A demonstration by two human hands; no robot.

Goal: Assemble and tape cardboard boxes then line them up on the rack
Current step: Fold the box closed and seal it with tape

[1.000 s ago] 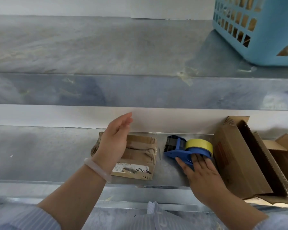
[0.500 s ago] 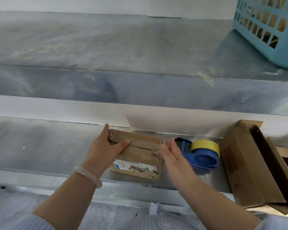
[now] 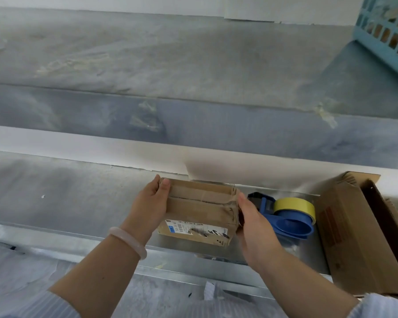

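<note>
- The right hand (image 3: 253,223) was lying on the tape dispenser (image 3: 285,223) a second ago. It has now left it and come across to the right end of the small box (image 3: 200,207).
- The left hand (image 3: 151,203), which lay flat on top a second ago, has shifted to the left end. Its thumb is hooked over the top edge and its fingers are wrapped round the far corner.
- Both hands now clamp the box between them, one at each end.
- The right hand's fingertips are mostly hidden behind its own back. They appear curled against the box end, though the view does not settle it.
- The small box sits on the lower shelf (image 3: 78,203) near the front lip, with its label facing the camera and tape bands across the closed flaps.
- Reading: taping of this box looks finished, and the step in hand is probably shifting it into line on the rack.
- The dispenser lies just right of the box with nothing holding it, its yellow roll (image 3: 294,205) uppermost.
- Containers:
  - The small box is sealed, so its contents are hidden.
  - The open cartons (image 3: 349,230) lean at the far right of the same shelf. Their flaps are up and the interior is dark, with nothing discernible inside.
  - The blue basket (image 3: 381,31) sits on the upper shelf (image 3: 147,53) at top right. Brownish shapes show through its slots, but I cannot tell what they are.
- A pale bracelet (image 3: 129,242) is on the left wrist.
</note>
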